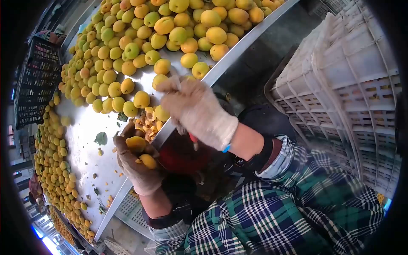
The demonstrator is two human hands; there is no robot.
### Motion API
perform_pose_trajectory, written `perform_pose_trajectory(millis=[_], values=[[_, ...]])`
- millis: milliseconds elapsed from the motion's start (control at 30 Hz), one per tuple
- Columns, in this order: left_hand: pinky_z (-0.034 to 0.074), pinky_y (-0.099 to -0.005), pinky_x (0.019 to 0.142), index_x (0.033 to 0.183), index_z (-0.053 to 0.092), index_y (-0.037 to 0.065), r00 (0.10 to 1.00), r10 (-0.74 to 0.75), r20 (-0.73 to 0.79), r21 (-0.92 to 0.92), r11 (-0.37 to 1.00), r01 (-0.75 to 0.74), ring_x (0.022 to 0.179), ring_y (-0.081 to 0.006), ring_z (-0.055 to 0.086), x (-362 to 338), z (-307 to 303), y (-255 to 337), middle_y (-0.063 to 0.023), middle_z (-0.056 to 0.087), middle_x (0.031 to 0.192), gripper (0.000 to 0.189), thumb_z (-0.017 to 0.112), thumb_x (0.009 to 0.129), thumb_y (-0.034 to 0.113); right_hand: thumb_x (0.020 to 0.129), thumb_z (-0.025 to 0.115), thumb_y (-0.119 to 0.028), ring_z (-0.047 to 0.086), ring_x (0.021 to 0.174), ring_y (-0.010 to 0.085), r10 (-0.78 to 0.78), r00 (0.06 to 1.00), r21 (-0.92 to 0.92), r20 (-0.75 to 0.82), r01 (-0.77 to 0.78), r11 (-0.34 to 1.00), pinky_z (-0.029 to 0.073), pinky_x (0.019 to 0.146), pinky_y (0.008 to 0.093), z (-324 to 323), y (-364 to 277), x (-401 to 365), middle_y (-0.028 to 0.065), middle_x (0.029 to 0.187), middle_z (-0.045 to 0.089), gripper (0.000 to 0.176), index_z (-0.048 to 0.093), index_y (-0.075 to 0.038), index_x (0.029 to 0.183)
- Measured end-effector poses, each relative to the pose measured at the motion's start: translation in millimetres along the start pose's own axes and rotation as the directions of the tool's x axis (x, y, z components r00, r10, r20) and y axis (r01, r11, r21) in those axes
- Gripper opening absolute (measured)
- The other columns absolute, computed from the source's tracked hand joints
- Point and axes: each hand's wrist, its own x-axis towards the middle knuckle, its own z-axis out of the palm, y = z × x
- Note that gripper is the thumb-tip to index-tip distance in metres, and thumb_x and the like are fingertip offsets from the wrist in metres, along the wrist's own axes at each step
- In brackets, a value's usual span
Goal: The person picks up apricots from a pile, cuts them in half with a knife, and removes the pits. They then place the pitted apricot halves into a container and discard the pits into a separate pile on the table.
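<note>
My left hand (138,159), in a soiled white glove, is closed around yellow apricots. One apricot (135,144) sits in the palm and another, smaller-looking apricot (148,161) shows by the fingers. My right hand (197,108), also gloved and a little blurred, hangs over the metal table's raised edge with its fingers curled. A small red piece (193,137) juts out beneath it; what the fingers hold I cannot make out. Close by lie loose apricots (142,99). Between the hands, split apricot pieces (146,123) are heaped at the rim.
A large pile of apricots (165,25) covers the far part of the metal table (87,144), and more line its left side. Scattered leaves (101,138) lie on it. Pale plastic crates (335,85) stand at right, a dark crate (37,80) at left. Below is a red basin (182,155).
</note>
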Motion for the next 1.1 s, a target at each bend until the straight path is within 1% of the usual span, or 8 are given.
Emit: perform_pose_trajectory(millis=[300,433,467,533,600,667,967,1100], values=[[0.039,-0.0222,0.043,0.129,0.048,0.003,0.984,-0.151,-0.092,-0.325,0.939,0.114,0.059,-0.0106,0.049,8,-33,21,-0.0046,0.057,0.092,0.061,0.043,0.096,0.054,0.088,0.063,-0.018,0.05,0.05,0.0105,0.271,0.961,0.605,0.057,-0.249,0.756,0.042,0.044,0.0281,-7,-17,1,0.004,0.076,0.056,0.021,0.058,-0.007,0.104],[0.041,-0.0226,0.048,0.123,0.053,0.003,0.963,0.136,-0.231,0.201,0.975,-0.09,0.061,-0.012,0.052,-14,-102,40,-0.0059,0.06,0.094,0.055,0.042,0.097,0.05,0.085,0.064,-0.014,0.052,0.05,0.0111,0.183,0.982,0.519,0.043,-0.179,0.836,0.043,0.044,0.0273,-8,-14,2,0.0038,0.072,0.057,0.022,0.057,-0.004,0.103],[0.044,-0.0247,0.05,0.12,0.056,0.003,0.936,0.26,-0.236,0.452,0.882,-0.131,0.062,-0.0147,0.055,-26,-125,45,-0.0069,0.061,0.092,0.052,0.043,0.097,0.048,0.085,0.064,-0.014,0.052,0.051,0.0112,0.149,0.988,0.492,0.034,-0.147,0.858,0.043,0.044,0.0272,-10,-14,2,0.0038,0.071,0.057,0.022,0.057,-0.003,0.102],[0.05,-0.0331,0.066,0.112,0.06,0.0,0.63,0.722,0.286,0.931,-0.053,-0.362,0.073,-0.0257,0.06,-34,-214,21,-0.0132,0.062,0.093,0.043,0.051,0.095,0.038,0.084,0.065,-0.012,0.053,0.052,0.0122,0.125,0.992,0.497,0.011,-0.114,0.861,0.044,0.047,0.0263,-11,-15,4,0.004,0.069,0.057,0.024,0.056,-0.001,0.103],[0.049,-0.0385,0.079,0.106,0.062,-0.001,0.897,0.432,-0.096,0.995,0.017,0.098,0.085,-0.0333,0.061,-76,-228,40,-0.0183,0.062,0.097,0.031,0.059,0.089,0.026,0.084,0.064,-0.012,0.054,0.053,0.0131,0.087,0.996,0.504,-0.026,-0.062,0.861,0.045,0.049,0.0258,-14,-11,8,0.0042,0.068,0.057,0.024,0.055,0.0,0.104],[0.049,-0.0379,0.077,0.104,0.063,0.0,0.978,0.199,-0.056,0.909,-0.395,0.132,0.085,-0.0337,0.061,-109,-292,24,-0.0194,0.062,0.099,0.026,0.062,0.087,0.019,0.087,0.061,-0.012,0.054,0.057,0.0145,0.09,0.996,0.515,-0.025,-0.064,0.855,0.048,0.052,0.0284,-20,-19,7,0.0055,0.073,0.056,0.022,0.054,0.0,0.104],[0.049,-0.0295,0.082,0.113,0.059,-0.003,0.993,0.074,-0.089,0.799,0.601,0.027,0.088,-0.0191,0.061,-94,-234,47,-0.0119,0.063,0.104,0.027,0.062,0.091,0.01,0.087,0.057,-0.009,0.054,0.063,0.0218,0.22,0.947,0.877,-0.236,0.11,0.467,0.051,0.062,0.0401,-47,-34,22,0.0112,0.077,0.053,0.019,0.046,0.0,0.098],[0.049,-0.0278,0.081,0.115,0.058,-0.004,0.974,-0.041,0.221,0.756,0.638,-0.145,0.089,-0.0166,0.061,-52,-142,88,-0.0112,0.062,0.104,0.027,0.062,0.091,0.009,0.085,0.054,-0.005,0.056,0.069,0.0282,0.135,0.943,0.843,-0.304,0.201,0.499,0.052,0.069,0.0437,-54,-28,22,0.0123,0.075,0.052,0.016,0.045,0.001,0.098]])
